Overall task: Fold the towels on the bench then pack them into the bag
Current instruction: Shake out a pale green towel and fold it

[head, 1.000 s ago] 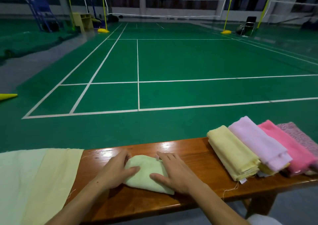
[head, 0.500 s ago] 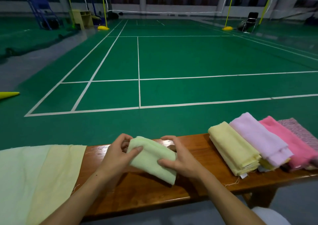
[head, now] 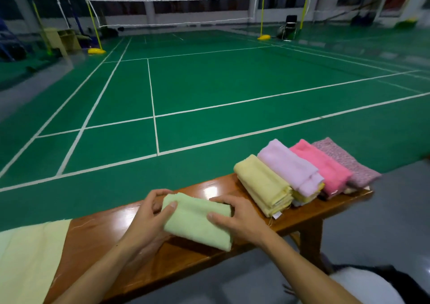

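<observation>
A folded light green towel (head: 197, 222) is held just above the wooden bench (head: 144, 271). My left hand (head: 149, 217) grips its left end, thumb on top and fingers curled behind. My right hand (head: 237, 217) grips its right end the same way. To the right on the bench lie folded towels side by side: yellow (head: 263, 185), lilac (head: 288, 166), pink (head: 321, 166) and a speckled mauve one (head: 346, 161). An unfolded pale yellow towel (head: 30, 257) drapes over the bench's left end. No bag is in view.
The bench's right leg (head: 309, 241) stands on grey floor below. Beyond the bench stretches a green badminton court (head: 209, 82) with a net (head: 172, 10). White and dark fabric (head: 372, 285) shows at the lower right corner.
The green towel went from lying pressed flat on the bench to being lifted in both hands. Both hands and the view have since shifted to the right, nearer the folded stack.
</observation>
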### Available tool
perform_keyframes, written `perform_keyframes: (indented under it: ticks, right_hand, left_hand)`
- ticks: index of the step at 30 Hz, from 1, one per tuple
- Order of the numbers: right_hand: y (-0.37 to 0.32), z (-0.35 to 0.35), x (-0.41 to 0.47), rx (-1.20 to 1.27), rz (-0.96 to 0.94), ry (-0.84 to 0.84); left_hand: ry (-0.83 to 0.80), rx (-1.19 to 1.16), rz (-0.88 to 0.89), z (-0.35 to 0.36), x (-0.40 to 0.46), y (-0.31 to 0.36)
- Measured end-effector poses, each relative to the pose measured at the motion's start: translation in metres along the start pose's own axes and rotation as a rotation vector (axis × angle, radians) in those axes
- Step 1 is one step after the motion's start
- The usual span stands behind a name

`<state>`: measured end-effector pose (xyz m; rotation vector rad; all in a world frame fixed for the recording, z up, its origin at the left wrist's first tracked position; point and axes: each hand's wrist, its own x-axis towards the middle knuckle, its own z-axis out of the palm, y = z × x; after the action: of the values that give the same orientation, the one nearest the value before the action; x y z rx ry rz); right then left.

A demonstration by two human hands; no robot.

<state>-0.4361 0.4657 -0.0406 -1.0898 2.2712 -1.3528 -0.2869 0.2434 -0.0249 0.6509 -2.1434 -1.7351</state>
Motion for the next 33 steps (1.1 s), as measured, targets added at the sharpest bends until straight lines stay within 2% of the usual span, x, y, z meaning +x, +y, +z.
perform_keyframes:
  ticks: [6, 14, 19, 22, 24, 26, 29, 33]
  right_hand:
    - [0.02, -0.054, -0.018, 0.058, 0.051, 0.189]
    - [0.037, -0.167, -0.031, 0.145, 0.062, 0.522]
    - [0.064, -0.254, -0.024, -0.036, 0.16, 0.68]
    - [0.084, -0.279, -0.009, -0.171, 0.224, 0.759]
    - [0.107, -0.283, 0.001, -0.221, 0.325, 0.73]
    - [0.129, -0.279, 0.008, -0.281, 0.511, 0.581]
    - [0.138, -0.278, 0.01, -0.362, 0.619, 0.502]
    - [0.11, -0.28, 0.011, -0.613, 0.609, 0.443]
  left_hand:
    - [-0.089, -0.002, 0.017, 0.065, 0.025, 0.036]
    - [-0.202, 0.078, 0.216, 0.188, 0.101, 0.115]
    - [-0.294, 0.202, 0.332, 0.287, 0.162, 0.15]
    - [-0.256, 0.333, 0.366, 0.333, 0.196, 0.159]
    - [-0.158, 0.708, 0.45, 0.354, 0.207, 0.15]
    - [-0.188, 1.008, 0.519, 0.366, 0.206, 0.13]
    - [-0.276, 1.065, 0.548, 0.371, 0.197, 0.112]
    - [-0.224, 0.992, 0.604, 0.355, 0.198, 0.126]
